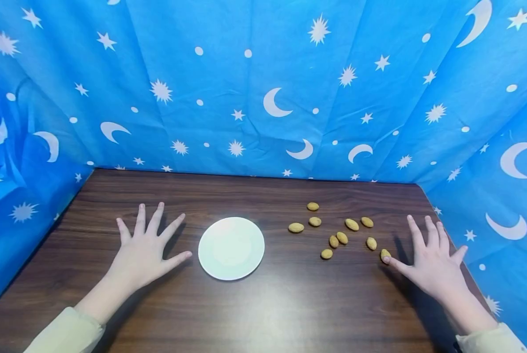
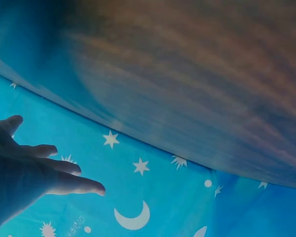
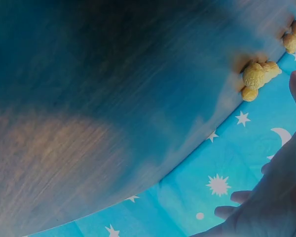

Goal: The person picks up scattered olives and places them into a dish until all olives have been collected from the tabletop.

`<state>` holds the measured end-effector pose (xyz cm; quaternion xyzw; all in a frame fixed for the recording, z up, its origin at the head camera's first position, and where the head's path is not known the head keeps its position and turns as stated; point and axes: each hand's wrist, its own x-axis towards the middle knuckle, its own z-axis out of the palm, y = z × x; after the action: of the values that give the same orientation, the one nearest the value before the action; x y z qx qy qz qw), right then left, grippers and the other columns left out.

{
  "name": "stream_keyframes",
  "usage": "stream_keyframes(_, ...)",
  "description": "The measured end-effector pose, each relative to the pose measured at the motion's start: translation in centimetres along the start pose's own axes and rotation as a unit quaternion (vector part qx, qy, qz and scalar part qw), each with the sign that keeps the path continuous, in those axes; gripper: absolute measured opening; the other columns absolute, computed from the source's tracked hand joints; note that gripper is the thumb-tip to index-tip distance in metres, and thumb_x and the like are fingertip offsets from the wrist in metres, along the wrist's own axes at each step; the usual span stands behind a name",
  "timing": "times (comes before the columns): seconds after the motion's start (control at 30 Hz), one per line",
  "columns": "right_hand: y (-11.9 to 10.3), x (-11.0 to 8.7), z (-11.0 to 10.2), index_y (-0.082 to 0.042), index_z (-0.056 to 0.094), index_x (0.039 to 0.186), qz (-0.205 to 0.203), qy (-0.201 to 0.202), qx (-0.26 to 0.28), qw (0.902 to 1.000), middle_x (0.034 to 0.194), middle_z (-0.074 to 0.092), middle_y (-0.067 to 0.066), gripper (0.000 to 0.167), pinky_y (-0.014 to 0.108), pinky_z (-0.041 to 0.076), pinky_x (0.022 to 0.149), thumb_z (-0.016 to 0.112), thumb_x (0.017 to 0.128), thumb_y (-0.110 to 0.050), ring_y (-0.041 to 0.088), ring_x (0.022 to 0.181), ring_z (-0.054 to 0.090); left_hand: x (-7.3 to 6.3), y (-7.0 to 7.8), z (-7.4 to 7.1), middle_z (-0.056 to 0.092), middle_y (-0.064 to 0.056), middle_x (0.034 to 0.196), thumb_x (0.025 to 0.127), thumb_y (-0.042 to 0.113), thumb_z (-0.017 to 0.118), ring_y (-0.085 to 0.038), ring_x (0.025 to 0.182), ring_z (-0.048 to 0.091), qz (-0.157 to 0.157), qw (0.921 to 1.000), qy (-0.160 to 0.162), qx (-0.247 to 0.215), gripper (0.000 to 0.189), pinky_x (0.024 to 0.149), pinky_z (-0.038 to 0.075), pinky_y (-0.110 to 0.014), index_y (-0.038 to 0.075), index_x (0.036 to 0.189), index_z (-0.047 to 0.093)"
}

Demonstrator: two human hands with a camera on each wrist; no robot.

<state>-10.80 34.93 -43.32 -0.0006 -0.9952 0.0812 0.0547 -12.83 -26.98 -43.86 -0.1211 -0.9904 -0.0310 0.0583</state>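
Just left of the white, round plate (image 1: pixel 231 248), we see the left hand (image 1: pixel 142 252), its grip released, fingers spread, thumb aimed towards the rim but apart from it. Left of the plate the dark brown, wood-grain desk (image 1: pixel 179 314) runs past that hand to its side edge; beyond the plate, its far edge meets a blue cloth (image 1: pixel 228 68) printed with white moons and stars. Open wood stretches on the plate's near side, with a narrower strip to its right.

Right of that strip we count ten yellow-brown, oval, nut-like pieces (image 1: pixel 352 224). The one nearest the plate lies sideways, one end towards it; farther from the plate several slant, and the rightmost points roughly away from us.

Farthest right of the plate, the right hand (image 1: pixel 437 269) is released too, fingers spread; its thumb tip overlaps that rightmost piece, though we cannot tell whether they touch.
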Motion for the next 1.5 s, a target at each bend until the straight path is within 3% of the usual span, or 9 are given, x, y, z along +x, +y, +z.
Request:
stream_keyframes(0.2, 0.0, -0.1, 0.0, -0.014, 0.023, 0.169, -0.047, 0.073, 0.007, 0.9962, 0.161, 0.029, 0.040, 0.118, 0.090, 0.025, 0.108, 0.084, 0.080, -0.062, 0.065, 0.142, 0.032, -0.1, 0.0, 0.1, 0.029, -0.031, 0.170, 0.085, 0.082, 0.065, -0.062, 0.156, 0.021, 0.023, 0.9997, 0.004, -0.005, 0.099, 0.116, 0.011, -0.091, 0.024, 0.163, 0.043)
stream_keyframes(0.33, 0.1, 0.2, 0.0, -0.007, 0.033, 0.165, -0.081, 0.107, 0.023, 0.9907, 0.158, 0.037, 0.039, 0.110, 0.082, 0.039, 0.104, 0.088, 0.080, -0.049, 0.064, 0.133, 0.044, 0.1, -0.3, 0.3, 0.034, -0.029, 0.168, 0.084, 0.081, 0.066, -0.057, 0.155, 0.028, 0.041, 0.9991, 0.003, -0.013, 0.100, 0.121, 0.020, -0.083, 0.022, 0.162, 0.044)
stream_keyframes(0.73, 0.2, 0.6, 0.1, -0.001, 0.044, 0.157, -0.104, 0.058, 0.156, 0.9806, 0.149, 0.052, 0.033, 0.080, 0.075, 0.042, 0.102, 0.084, 0.092, -0.026, 0.056, 0.136, 0.047, 1.5, -0.2, 0.9, 0.039, -0.020, 0.169, 0.082, 0.074, 0.077, -0.049, 0.156, 0.035, 0.060, 0.9864, -0.048, -0.145, 0.104, 0.121, 0.033, -0.074, 0.016, 0.162, 0.045)
stream_keyframes(0.8, 0.5, 0.5, 0.3, -0.002, 0.049, 0.154, -0.112, 0.056, 0.174, 0.9768, 0.146, 0.055, 0.029, 0.074, 0.060, 0.048, 0.107, 0.084, 0.092, -0.022, 0.051, 0.134, 0.051, 1.6, 0.1, 1.1, 0.040, -0.018, 0.170, 0.080, 0.072, 0.081, -0.048, 0.156, 0.036, 0.066, 0.9808, -0.056, -0.175, 0.106, 0.119, 0.035, -0.075, 0.016, 0.162, 0.044)
stream_keyframes(0.87, 0.7, 0.6, 0.6, -0.002, 0.054, 0.150, -0.119, 0.058, 0.190, 0.9728, 0.141, 0.060, 0.026, 0.069, 0.031, 0.049, 0.111, 0.085, 0.090, -0.017, 0.040, 0.130, 0.056, 1.8, 0.4, 1.3, 0.041, -0.017, 0.169, 0.078, 0.069, 0.085, -0.048, 0.155, 0.037, 0.076, 0.9741, -0.061, -0.204, 0.107, 0.117, 0.037, -0.076, 0.015, 0.162, 0.045)
stream_keyframes(0.93, 1.0, 0.6, 0.8, -0.002, 0.059, 0.145, -0.122, 0.055, 0.207, 0.9692, 0.136, 0.064, 0.023, 0.063, 0.004, 0.040, 0.103, 0.086, 0.089, -0.013, 0.016, 0.126, 0.059, 2.0, 0.7, 1.7, 0.043, -0.017, 0.168, 0.076, 0.066, 0.088, -0.047, 0.154, 0.040, 0.088, 0.9679, -0.063, -0.227, 0.109, 0.117, 0.039, -0.074, 0.014, 0.161, 0.045)
stream_keyframes(1.0, 1.2, 0.7, 1.0, -0.002, 0.062, 0.141, -0.123, 0.050, 0.226, 0.9649, 0.130, 0.068, 0.022, 0.059, -0.008, 0.029, 0.095, 0.086, 0.088, -0.010, -0.008, 0.119, 0.055, 2.1, 1.0, 2.0, 0.044, -0.018, 0.167, 0.074, 0.063, 0.091, -0.047, 0.152, 0.041, 0.100, 0.9621, -0.067, -0.245, 0.110, 0.117, 0.040, -0.073, 0.012, 0.161, 0.045)
stream_keyframes(1.1, 1.6, 1.0, 1.4, -0.001, 0.066, 0.136, -0.122, 0.037, 0.250, 0.9598, 0.124, 0.072, 0.022, 0.054, -0.008, 0.032, 0.093, 0.086, 0.087, -0.007, -0.027, 0.112, 0.043, 2.3, 1.5, 2.3, 0.047, -0.019, 0.165, 0.072, 0.059, 0.094, -0.047, 0.151, 0.044, 0.104, 0.9580, -0.069, -0.258, 0.112, 0.118, 0.041, -0.071, 0.011, 0.160, 0.045)
stream_keyframes(1.5, 2.1, 1.5, 1.8, 0.001, 0.071, 0.125, -0.100, -0.035, 0.287, 0.9520, 0.119, 0.076, 0.022, 0.040, 0.002, 0.048, 0.084, 0.086, 0.088, -0.007, -0.014, 0.097, 0.061, 3.4, 2.4, 2.6, 0.049, -0.023, 0.161, 0.071, 0.050, 0.097, -0.051, 0.150, 0.042, 0.080, 0.9554, -0.074, -0.274, 0.110, 0.117, 0.039, -0.074, 0.006, 0.158, 0.046)
